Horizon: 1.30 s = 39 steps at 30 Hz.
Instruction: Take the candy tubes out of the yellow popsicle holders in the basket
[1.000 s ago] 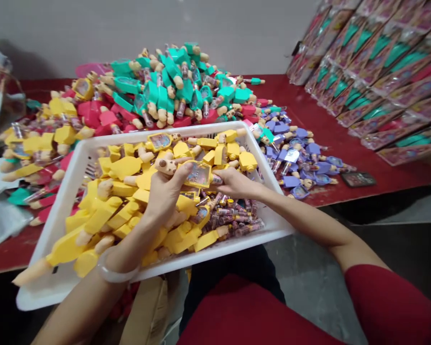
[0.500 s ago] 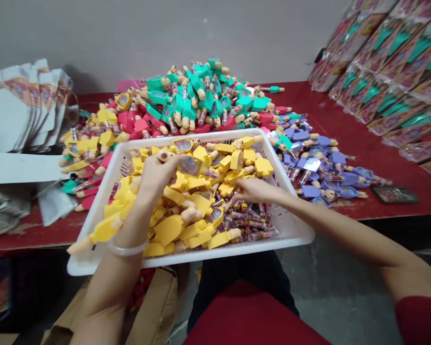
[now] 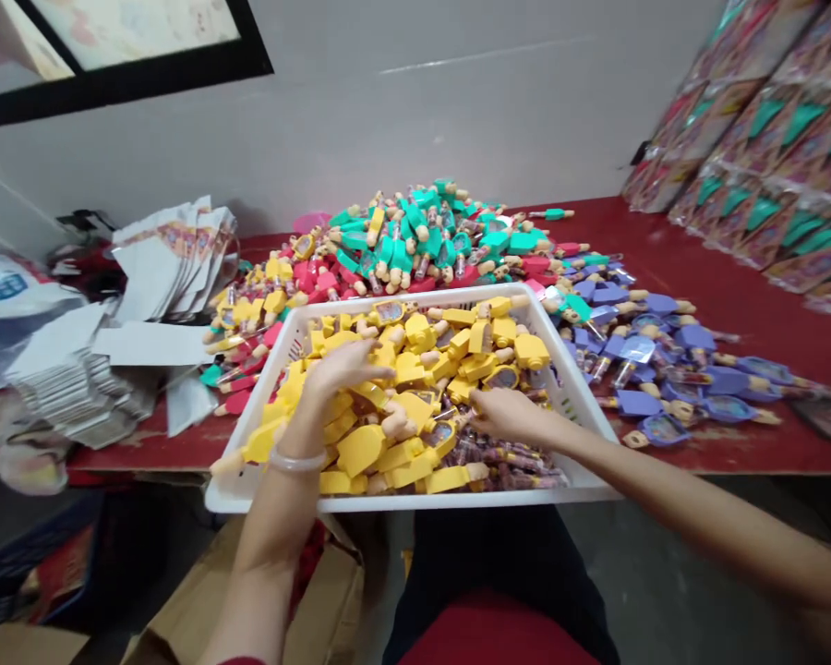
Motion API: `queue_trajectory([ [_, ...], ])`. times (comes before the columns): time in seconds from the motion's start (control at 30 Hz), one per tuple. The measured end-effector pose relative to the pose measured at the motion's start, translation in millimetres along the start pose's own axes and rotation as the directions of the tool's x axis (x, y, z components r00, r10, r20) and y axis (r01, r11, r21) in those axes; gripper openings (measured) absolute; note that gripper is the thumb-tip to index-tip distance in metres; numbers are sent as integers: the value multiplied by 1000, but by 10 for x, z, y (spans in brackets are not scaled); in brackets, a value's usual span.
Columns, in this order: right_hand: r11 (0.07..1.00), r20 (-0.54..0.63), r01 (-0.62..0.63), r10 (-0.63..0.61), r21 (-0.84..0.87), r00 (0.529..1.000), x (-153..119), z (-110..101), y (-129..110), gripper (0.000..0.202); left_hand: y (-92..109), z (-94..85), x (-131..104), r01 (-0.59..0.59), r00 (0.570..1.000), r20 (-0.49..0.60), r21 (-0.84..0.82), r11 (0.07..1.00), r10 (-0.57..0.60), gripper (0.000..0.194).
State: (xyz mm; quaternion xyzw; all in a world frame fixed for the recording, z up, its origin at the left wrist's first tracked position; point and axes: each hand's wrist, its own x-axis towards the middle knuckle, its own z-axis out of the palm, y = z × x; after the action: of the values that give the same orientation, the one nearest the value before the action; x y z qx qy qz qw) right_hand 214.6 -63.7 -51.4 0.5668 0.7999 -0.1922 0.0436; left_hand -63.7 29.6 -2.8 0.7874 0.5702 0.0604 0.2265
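A white plastic basket [image 3: 588, 420] holds a heap of yellow toy pieces [image 3: 360, 451] with beige handles. Small clear tubes with purplish contents [image 3: 519, 454] lie in its front right part. Over the left part of the yellow heap is my left hand [image 3: 343, 369], a pale bangle on its wrist, its fingers spread and nothing seen in them. My right hand [image 3: 505, 413] reaches in at the right, where the yellow pieces meet the tubes; its fingers are bent down and their tips are hidden.
Behind the basket lie piles of green [image 3: 415, 231] and red pieces, with purple pieces [image 3: 724, 379] at the right. White cards [image 3: 159, 268] stand at the left. Packaged toys [image 3: 754, 208] are stacked at the back right of the red table [image 3: 665, 249].
My left hand has let go of a yellow-framed piece and opened over the heap. My right hand stays low beside the tubes. The view has shifted, showing more wall and more of the left side.
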Motion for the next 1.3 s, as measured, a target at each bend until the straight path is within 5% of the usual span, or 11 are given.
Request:
queue_trajectory([
  [0.07, 946, -229, 35, 42, 322, 972, -119, -75, -23, 17, -71, -58, -14, 38, 996, 77, 138, 990, -49, 61],
  [0.13, 770, -367, 154, 111, 619, 923, -226, -59, -74, 23, -67, -93, -4, 20, 993, 109, 191, 981, -42, 54],
  [0.3, 338, -401, 301, 280, 892, 872, -450, 194, -151, 31, 308, -30, 49, -206, 977, 89, 158, 966, 194, 37],
  [0.43, 265, -280, 195, 333, 944, 901, -613, 353, -88, 42, 585, 190, 16, -311, 927, 263, 139, 940, 268, 44],
  [0.6, 234, -301, 206, 509, 950, 806, -717, 440, -89, 35, 675, 608, -329, -433, 901, 23, 1, 901, 433, 41],
  [0.73, 152, -345, 327, 640, 933, 687, -740, 409, -116, 33, 682, 736, -598, -585, 811, -80, -146, 798, 580, 40],
  [0.83, -28, -275, 367, 610, 930, 743, -768, 351, -119, 33, 670, 748, -650, -631, 776, -91, -95, 770, 625, 37],
  [1.0, -221, -192, 353, 530, 909, 826, -812, 227, -130, 39, 667, 783, -645, -591, 807, -94, -154, 792, 584, 40],
  [1.1, -292, -238, 459, 563, 839, 792, -743, 93, -135, 41, 698, 783, -667, -516, 856, -71, -192, 835, 513, 42],
  [1.2, -337, -293, 541, 567, 771, 770, -570, -85, -184, 14, 726, 764, -685, -442, 890, -14, -275, 854, 456, 43],
  [1.3, -264, -377, 613, 592, 745, 713, -387, -256, -310, 25, 734, 750, -671, -378, 914, -27, -427, 821, 406, 40],
])
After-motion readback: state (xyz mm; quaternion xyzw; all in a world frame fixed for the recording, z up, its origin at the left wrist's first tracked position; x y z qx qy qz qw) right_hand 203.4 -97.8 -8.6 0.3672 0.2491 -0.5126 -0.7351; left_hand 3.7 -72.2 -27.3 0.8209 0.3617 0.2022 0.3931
